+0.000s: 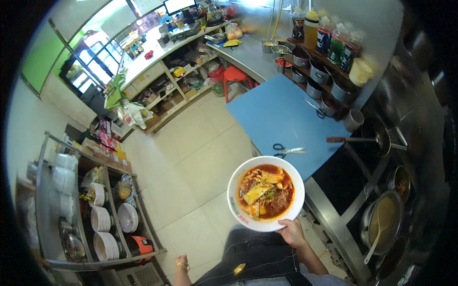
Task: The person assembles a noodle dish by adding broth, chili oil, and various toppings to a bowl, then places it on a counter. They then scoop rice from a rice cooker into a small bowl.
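Observation:
My right hand (294, 234) grips the near rim of a large white bowl (233, 195), thumb on top and the fingers beneath mostly hidden. In the bowl lies a red, oily broth (275, 211) with pale folded slices, noodle-like strands and a bit of green garnish. The bowl is held level in front of my dark apron (257, 255), near the corner of a blue worktop (282, 114). My left hand (181, 262) hangs low at my side over the floor, a bracelet at its wrist; its fingers are too small to make out. Black-handled scissors (289, 151) lie on the worktop just beyond the bowl.
On the right, a stove holds a pan with a ladle (377, 228) and a wooden-handled pot (379, 143). Metal seasoning pots (318, 73) and bottles line the wall. A rack with stacked bowls (106, 246) stands left. A red stool (237, 74) sits by the far counter.

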